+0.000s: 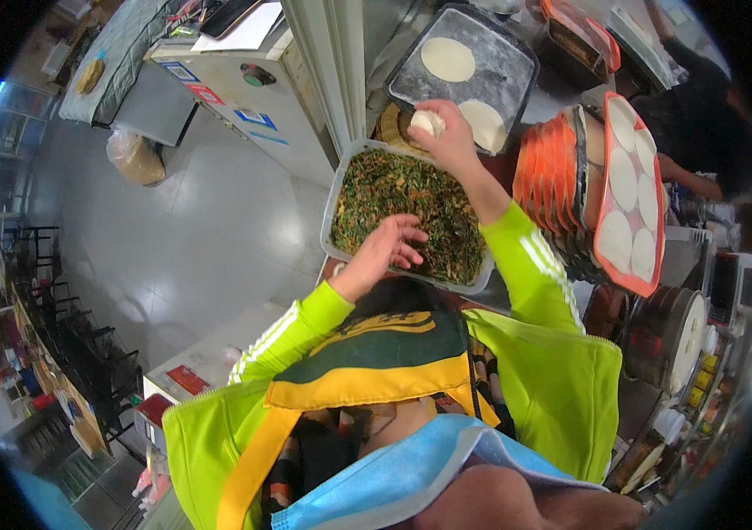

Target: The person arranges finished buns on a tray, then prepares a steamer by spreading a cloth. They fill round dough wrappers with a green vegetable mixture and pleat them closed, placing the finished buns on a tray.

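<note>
My right hand [452, 142] grips a small white dough bun [428, 122] between thumb and fingers, above the far edge of a plastic tub. My left hand [386, 248] is over the tub's near side, fingers spread and holding nothing; whether it touches the contents I cannot tell. Chopped green and brown filling [392, 189] fills the pale translucent tub [331, 215]. Beyond the right hand lies a floured dark tray [419, 83]. It carries a flat round dough wrapper [447, 59] and a second dough wrapper [480, 124], partly covered by my right hand and wrist.
At right stands a stack of orange-rimmed trays [545, 172]; the outermost tray [656, 268] bears several dough discs. Behind it a person in dark clothing [694, 126] reaches in. A round woven basket [389, 126] sits behind the tub. A white cabinet [270, 112] stands at left.
</note>
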